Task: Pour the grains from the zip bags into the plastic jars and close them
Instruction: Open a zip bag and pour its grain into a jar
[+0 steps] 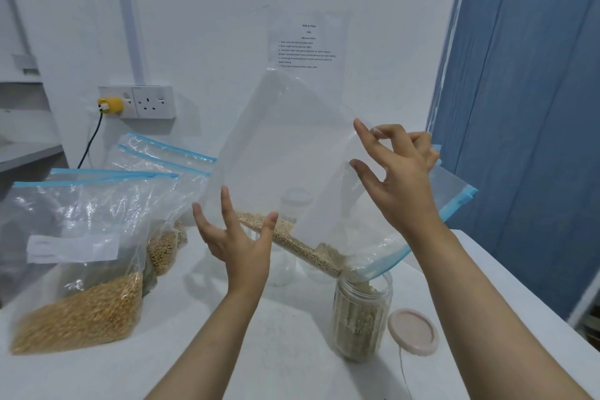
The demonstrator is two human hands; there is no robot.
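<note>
Several filled zip bags [78, 256] wait at the left of the frame, the nearest holding yellow grain, its blue zip strip on top. Just right of them, near the lower middle, the left hand [238, 245] has its fingers spread wide against the underside of the tilted zip bag [292, 156], propping it rather than gripping it. That bag fills the centre of the frame, slanted down to the right, with a band of pale grains [292, 242] sliding along its lower fold toward the open corner. Right of centre, the right hand [397, 169] pinches the bag's upper edge between thumb and forefinger, the other fingers loosely curled. Below it, in the lower right, the corner sits in the mouth of the plastic jar [360, 318], which looks about full of greenish grain. The pink lid [413, 331] lies flat on the counter [259, 351] just beside the jar. This looks like the end of one pour; next would come shaking out the last grains, setting the bag aside, and fitting the lid.
</note>
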